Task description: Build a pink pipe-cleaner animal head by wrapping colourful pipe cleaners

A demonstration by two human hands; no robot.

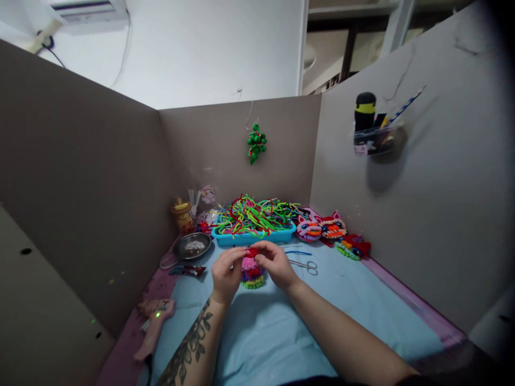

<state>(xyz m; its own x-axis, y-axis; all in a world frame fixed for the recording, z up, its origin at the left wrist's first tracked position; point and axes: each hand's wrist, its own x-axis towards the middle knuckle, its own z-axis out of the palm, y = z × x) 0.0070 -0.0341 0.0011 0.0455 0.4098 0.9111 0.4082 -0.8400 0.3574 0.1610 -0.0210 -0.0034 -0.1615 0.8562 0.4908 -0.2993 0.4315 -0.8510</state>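
My left hand point(226, 274) and my right hand point(277, 265) meet over a light blue mat point(265, 327), fingers pinched together on a small red piece point(252, 251). Just below and between them sits a woven pipe-cleaner figure point(251, 274) in pink, red and green bands. A blue tray point(253, 236) heaped with green, red and yellow pipe cleaners stands right behind the hands. Small scissors point(306, 264) lie on the mat to the right of my right hand.
A metal dish point(192, 246) and a small jar point(182, 213) stand at left rear. A pink glue gun point(155, 328) lies near the left edge. Finished colourful animal faces point(322, 228) line the right wall. Cardboard walls surround the desk; a green ornament point(256, 143) hangs at the back.
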